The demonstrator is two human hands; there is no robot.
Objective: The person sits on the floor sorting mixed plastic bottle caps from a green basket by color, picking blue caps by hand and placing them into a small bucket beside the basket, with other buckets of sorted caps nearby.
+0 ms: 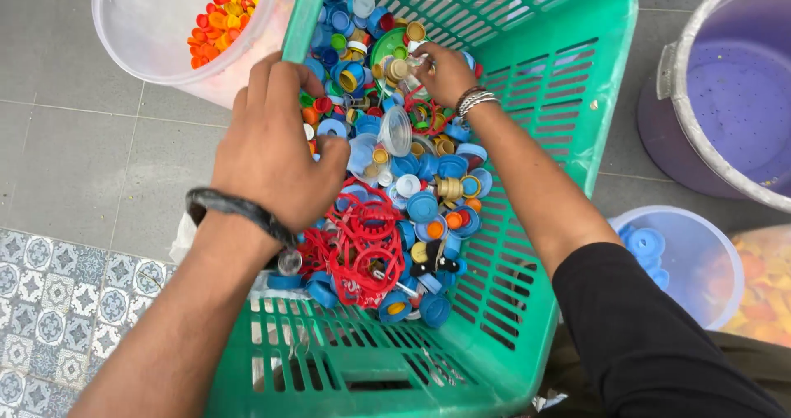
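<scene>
Caps of mixed plastic (412, 196), mostly blue with gold, green and orange ones among them, lie heaped in a green slotted plastic basket (568, 97) that stands tilted on the grey tiled floor (74, 146). A tangle of red plastic rings (362, 241) sits at the near side of the heap. The left hand (268, 150), a dark band at its wrist, grips the basket's left rim, fingers curled over the edge and thumb bent inward toward the caps. The right hand (445, 74), with silver bangles at the wrist and a black sleeve further up the arm, reaches into the far part of the heap; its fingers are drawn together on small pieces there, though which piece they pinch cannot be told. A translucent white bucket (152, 27) with orange and yellow caps stands beyond the basket's left rim. A purple plastic tub (725, 97) stands off the basket's right side, and a small clear tub (688, 261) with blue caps lies nearer, just beside it.
</scene>
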